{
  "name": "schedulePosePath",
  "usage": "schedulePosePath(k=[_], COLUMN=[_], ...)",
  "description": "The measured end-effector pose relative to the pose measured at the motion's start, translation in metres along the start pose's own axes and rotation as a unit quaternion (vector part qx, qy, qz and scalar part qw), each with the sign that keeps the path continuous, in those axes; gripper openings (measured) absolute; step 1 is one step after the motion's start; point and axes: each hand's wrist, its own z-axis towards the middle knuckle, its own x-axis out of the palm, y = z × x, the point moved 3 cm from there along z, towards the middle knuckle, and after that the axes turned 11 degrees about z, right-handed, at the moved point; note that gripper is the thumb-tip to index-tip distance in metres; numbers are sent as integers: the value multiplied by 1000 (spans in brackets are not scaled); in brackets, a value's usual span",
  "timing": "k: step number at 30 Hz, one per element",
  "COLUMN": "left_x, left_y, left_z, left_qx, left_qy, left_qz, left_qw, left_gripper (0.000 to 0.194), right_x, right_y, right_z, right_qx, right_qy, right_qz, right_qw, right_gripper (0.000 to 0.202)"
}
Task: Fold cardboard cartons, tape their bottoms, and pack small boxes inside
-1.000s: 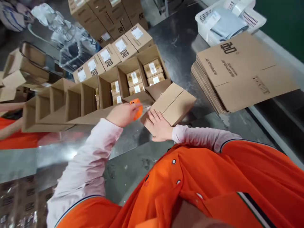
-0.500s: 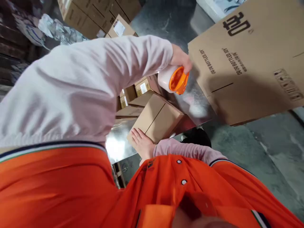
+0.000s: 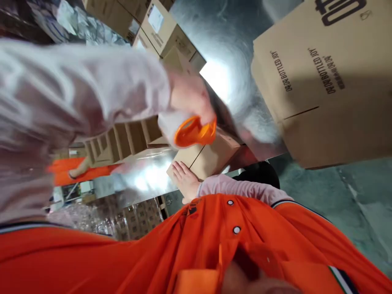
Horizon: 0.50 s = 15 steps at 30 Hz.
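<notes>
My left hand, blurred by motion, is closed on an orange and white tape dispenser, a wide pale roll with an orange rim. It hangs just above the far end of a small closed cardboard box, partly hiding it. My right hand lies flat on the near left part of that box, its fingers spread. A dark line runs across the top of the box. The box rests on a shiny metal table, close to my body.
A large printed carton stands at right. Several open boxes with dividers line the table at left, and a labelled box stands behind. Another person's orange-sleeved arm shows at far left. Wrapped stacked cartons lie beyond the table edge.
My left hand has swung left and nearer with the tape dispenser, from beyond the box to over its far end. My right hand remains on the box. The view has shifted.
</notes>
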Motion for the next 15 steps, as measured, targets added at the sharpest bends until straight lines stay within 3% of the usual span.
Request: schedulePosePath(k=[3, 5, 7, 9, 10, 11, 12, 13, 15], left_x=[20, 45, 73, 99, 108, 115, 119, 120, 119], left_y=[29, 39, 44, 47, 47, 47, 45, 43, 39], left_z=[-56, -78, -88, -91, -90, -89, -86, -84, -78], left_qx=[-4, -1, 0, 9, 16, 24, 29, 33, 33], left_qy=[-1, -37, -88, -121, -130, -138, -148, -158, -175], left_qz=[-40, -85, -118, -132, -135, -136, -136, -136, -137], left_qw=[999, 996, 989, 984, 982, 981, 979, 977, 974], left_gripper=[60, 75, 80, 83, 84, 84, 84, 84, 85], right_x=[-12, -26, -47, -77, -95, -115, -134, -148, -160], right_y=[-2, -4, -12, -32, -51, -74, -99, -121, -155], right_z=[-7, -21, -48, -80, -93, -103, -111, -113, -103], right_qx=[-2, -34, -102, -124, -73, 29, 152, 251, 392], right_qy=[30, 36, 71, 79, 30, -78, -190, -232, -196], right_qz=[20, 54, 127, 212, 249, 247, 215, 184, 139], right_qw=[999, 997, 984, 966, 965, 965, 946, 922, 888], right_gripper=[97, 97, 69, 37, 43, 50, 54, 56, 57])
